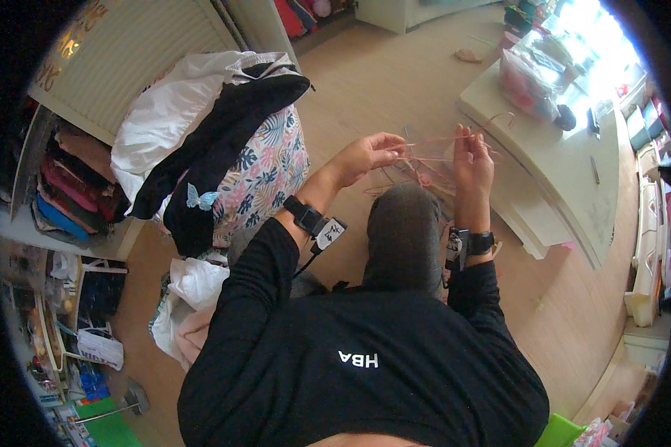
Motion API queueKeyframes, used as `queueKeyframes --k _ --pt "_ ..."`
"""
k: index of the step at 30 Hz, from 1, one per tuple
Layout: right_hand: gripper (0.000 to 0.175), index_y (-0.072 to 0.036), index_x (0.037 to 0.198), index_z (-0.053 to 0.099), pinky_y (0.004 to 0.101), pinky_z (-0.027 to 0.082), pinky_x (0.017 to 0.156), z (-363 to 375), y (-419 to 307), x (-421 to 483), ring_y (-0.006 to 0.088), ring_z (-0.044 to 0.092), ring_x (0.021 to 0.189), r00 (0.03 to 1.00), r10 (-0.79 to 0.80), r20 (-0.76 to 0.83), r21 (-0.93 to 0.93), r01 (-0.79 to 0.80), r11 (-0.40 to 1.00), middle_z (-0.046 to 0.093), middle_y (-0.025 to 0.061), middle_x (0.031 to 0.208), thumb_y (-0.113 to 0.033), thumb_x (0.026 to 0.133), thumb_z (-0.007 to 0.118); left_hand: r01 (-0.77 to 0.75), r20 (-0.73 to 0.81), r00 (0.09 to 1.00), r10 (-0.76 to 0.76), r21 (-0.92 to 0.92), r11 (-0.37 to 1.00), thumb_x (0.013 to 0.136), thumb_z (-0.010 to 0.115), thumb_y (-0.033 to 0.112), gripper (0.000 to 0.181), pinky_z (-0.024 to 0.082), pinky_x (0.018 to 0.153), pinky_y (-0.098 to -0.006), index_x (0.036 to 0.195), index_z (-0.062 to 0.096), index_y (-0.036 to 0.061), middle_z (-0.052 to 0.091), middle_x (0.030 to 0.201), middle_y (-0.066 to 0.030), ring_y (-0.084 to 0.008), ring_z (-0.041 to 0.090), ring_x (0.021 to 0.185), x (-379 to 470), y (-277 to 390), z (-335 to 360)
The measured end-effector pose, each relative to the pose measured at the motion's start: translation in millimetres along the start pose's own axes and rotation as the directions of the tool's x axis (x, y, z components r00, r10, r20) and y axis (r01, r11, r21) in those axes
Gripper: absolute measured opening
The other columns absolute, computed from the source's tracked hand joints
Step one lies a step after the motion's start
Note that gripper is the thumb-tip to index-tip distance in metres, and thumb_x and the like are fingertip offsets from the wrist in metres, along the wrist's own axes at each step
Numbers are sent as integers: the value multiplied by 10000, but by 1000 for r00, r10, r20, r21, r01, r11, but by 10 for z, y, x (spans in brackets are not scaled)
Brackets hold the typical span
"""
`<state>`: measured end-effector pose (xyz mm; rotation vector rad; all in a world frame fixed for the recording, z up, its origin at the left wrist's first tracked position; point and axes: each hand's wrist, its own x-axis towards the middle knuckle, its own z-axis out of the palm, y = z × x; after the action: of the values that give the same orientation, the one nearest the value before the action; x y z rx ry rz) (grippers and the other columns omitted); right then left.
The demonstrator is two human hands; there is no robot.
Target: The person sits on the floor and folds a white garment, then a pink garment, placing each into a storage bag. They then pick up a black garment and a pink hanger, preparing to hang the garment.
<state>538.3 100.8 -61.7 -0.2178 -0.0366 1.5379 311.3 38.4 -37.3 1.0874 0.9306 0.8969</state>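
Observation:
A thin pink wire clothes hanger (435, 140) is stretched between my two hands, its hook (502, 116) pointing up to the right. My left hand (376, 152) pinches one end between thumb and fingers. The other end is in my right hand (473, 159), palm towards me with the fingers pointing up; the wire runs across those fingers. Beyond my grey-trousered knee (405, 234) lies a tangle of several more wire hangers (425, 177), partly hidden by the knee and hands.
Left of me, a white garment (170, 103) and a black garment (237, 117) drape over a leaf-patterned cloth (274, 167). A pale curved table (579, 184) holding a plastic bag (528, 84) stands on the right. Folded clothes (75, 190) fill an open cabinet at far left.

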Motion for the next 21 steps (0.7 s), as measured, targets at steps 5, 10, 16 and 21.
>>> queueKeyframes --k 5,10,16,21 --pt "61 25 887 485 476 440 973 91 7 12 270 581 853 977 11 212 -54 1 999 564 134 824 -22 916 460 44 -71 997 -22 327 944 897 534 114 383 423 964 -321 1245 429 -5 524 1193 -118 -200 505 1128 64 4 -21" --pt "59 13 906 496 480 429 978 168 55 -26 269 579 860 961 -8 278 -112 41 993 562 123 814 -24 918 452 65 79 996 -49 -226 972 879 561 135 439 413 978 -350 1262 397 -1 508 1216 -146 -246 489 1153 105 -66 -55" --pt "69 16 902 502 470 423 987 217 -14 -107 260 568 902 987 -45 153 9 44 999 565 124 840 -40 918 466 -119 16 986 169 -644 756 902 520 263 468 408 988 -381 1257 398 -16 473 1245 -204 -317 457 1183 123 -223 -89" --pt "110 87 897 477 448 393 1027 239 -53 -140 270 538 928 989 -54 136 55 47 997 535 173 898 -13 923 438 149 37 982 -183 -746 648 935 367 467 614 408 989 -417 1251 398 -59 460 1249 -240 -348 450 1188 217 -368 26"
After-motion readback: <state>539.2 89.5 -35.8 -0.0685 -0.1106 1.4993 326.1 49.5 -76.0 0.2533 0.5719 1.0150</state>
